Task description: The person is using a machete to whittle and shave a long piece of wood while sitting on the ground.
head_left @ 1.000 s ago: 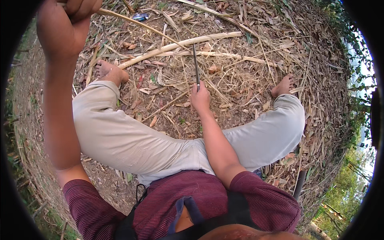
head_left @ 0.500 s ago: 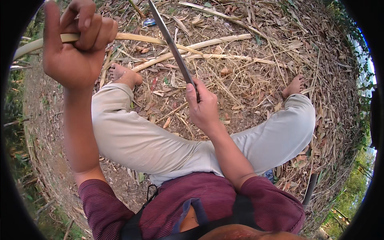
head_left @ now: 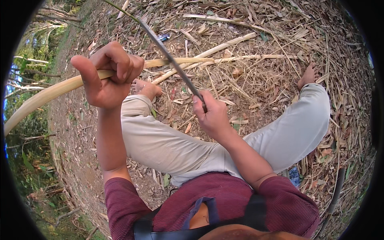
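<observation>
My left hand is raised at the left, fingers curled round a long, pale, peeled stick that looks like bamboo or cane, with the thumb standing up off it. The stick's thicker part bends down to the left rim. Its thinner part runs right, past my fist, over the ground. My right hand grips the lower end of a long-bladed knife, whose dark handle is mostly hidden by the fingers. The blade slants up and left, crossing the stick just right of my left fist; whether they touch I cannot tell.
My bare left foot and right foot are set wide apart. Between and beyond them lie a pale split pole, shavings and dry leaves. A dark rod is at the right. Branches and greenery stand at the left.
The whole view has shifted, so everything sits lower and further right. My left hand has come nearer my body with the stick, and more of its thick part shows. The knife tilts further left.
</observation>
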A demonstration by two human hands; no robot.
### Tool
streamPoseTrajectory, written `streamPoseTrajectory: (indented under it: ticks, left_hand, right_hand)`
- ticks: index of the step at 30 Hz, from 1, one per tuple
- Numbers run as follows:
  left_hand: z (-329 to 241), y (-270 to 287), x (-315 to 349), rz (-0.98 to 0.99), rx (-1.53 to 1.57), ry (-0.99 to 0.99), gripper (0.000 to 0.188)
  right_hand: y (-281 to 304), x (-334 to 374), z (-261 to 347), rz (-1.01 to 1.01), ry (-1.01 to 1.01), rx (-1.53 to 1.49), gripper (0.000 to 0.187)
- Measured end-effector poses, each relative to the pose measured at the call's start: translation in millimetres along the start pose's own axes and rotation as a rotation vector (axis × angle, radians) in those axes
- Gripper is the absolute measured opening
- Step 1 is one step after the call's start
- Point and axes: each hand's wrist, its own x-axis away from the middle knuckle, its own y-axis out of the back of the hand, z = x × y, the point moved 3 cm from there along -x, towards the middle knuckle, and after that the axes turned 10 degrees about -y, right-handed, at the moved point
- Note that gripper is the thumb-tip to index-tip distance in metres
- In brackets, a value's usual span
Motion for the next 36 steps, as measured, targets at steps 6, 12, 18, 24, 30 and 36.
streamPoseTrajectory:
  ticks: [6,12,18,24,30,36]
  left_hand:
    - [11.0,-7.2,1.7,-0.024,0.161,0.083,0.074]
    - [20.2,-13.2,6.0,0.046,0.048,0.042,0.072]
    - [21.9,-2.2,-3.0,-0.042,0.099,0.058,0.069]
    - [26.7,-4.9,-14.0,-0.013,0.110,0.057,0.069]
    - [29.4,-25.7,-17.0,0.069,-0.049,0.080,0.066]
    - [27.3,-26.8,-13.8,0.012,-0.048,0.044,0.066]
  right_hand:
    - [-6.5,-9.0,-35.9,0.034,-0.170,-0.006,0.015]
    - [-2.5,7.7,-17.9,-0.041,0.082,-0.010,0.015]
    - [3.8,-22.1,-67.9,-0.048,-0.306,0.020,0.024]
    - [2.9,-4.0,-6.9,-0.047,0.081,-0.029,0.017]
    - [-2.4,-42.9,-90.2,-0.111,-0.341,0.053,0.016]
    - [3.5,-11.7,-19.7,-0.065,0.067,-0.079,0.022]
